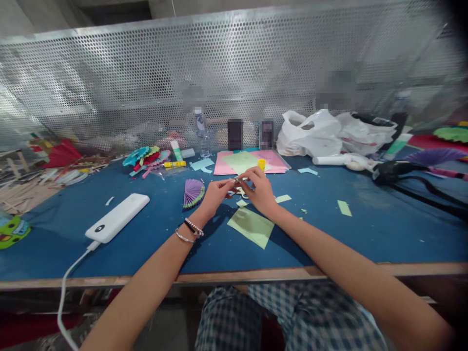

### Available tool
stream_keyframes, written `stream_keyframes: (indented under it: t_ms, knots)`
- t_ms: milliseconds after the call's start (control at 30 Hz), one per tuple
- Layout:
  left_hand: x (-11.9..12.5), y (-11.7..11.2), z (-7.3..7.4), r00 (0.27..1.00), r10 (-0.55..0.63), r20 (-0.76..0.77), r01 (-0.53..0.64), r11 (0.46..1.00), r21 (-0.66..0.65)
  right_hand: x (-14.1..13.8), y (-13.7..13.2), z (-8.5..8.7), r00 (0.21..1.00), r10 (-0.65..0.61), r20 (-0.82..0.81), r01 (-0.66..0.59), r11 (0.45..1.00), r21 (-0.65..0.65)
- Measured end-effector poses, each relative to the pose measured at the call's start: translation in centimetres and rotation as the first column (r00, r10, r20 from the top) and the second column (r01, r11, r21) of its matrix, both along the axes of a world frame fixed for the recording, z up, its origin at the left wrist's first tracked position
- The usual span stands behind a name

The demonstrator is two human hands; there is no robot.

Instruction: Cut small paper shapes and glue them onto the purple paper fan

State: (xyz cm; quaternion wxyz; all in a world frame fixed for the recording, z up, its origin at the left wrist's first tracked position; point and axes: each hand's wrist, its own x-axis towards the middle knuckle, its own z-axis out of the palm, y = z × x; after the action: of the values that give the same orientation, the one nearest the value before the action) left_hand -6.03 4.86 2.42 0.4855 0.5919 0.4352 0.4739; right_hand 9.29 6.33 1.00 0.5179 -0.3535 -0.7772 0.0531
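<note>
Over the middle of the blue table, my left hand (216, 194) and my right hand (260, 189) meet fingertip to fingertip. Both are closed in a pinch on a small piece of green paper (237, 180), mostly hidden by the fingers. Under them lies an object with pale loops (241, 192), perhaps scissors, partly covered. A pleated purple paper fan (193, 193) with a green patterned edge rests left of my left hand. Nearer the front edge lies a light green paper sheet (252, 225), below my right wrist. A yellow cap (262, 165) stands just behind my right hand.
Pink and green paper sheets (226, 163) lie behind my hands. A white power bank (117, 218) with a cable is at left. Farther back are a yellow glue stick (174, 164), a clear bottle (202, 134) and white plastic bags (310, 134). Perforated metal (234, 63) borders the table.
</note>
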Motion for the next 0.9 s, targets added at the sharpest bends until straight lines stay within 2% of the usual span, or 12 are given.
stream_keyframes:
  t_ms: [200,400,533,667,900]
  knots:
    - [0.0,0.1,-0.2,0.999,0.024,0.028,-0.023,1.000,-0.008,0.1,0.0,0.0,0.997,-0.012,0.074,0.007,0.998,0.059]
    - [-0.2,0.4,-0.5,0.995,0.083,0.054,-0.085,0.996,0.042,0.1,-0.1,0.2,0.996,0.047,0.081,-0.052,0.996,0.070]
    - [-0.3,0.6,-0.7,0.991,0.131,-0.027,-0.127,0.984,0.128,-0.1,-0.1,0.3,0.995,0.099,-0.018,-0.100,0.994,-0.034]
    - [-0.2,0.6,-0.8,0.980,0.138,-0.146,-0.105,0.971,0.215,-0.2,0.5,0.1,0.982,0.114,-0.151,-0.140,0.974,-0.180]
    - [-0.1,0.4,-0.7,0.978,0.102,-0.180,-0.062,0.974,0.217,-0.1,1.4,-0.2,0.952,0.114,-0.284,-0.204,0.929,-0.309]
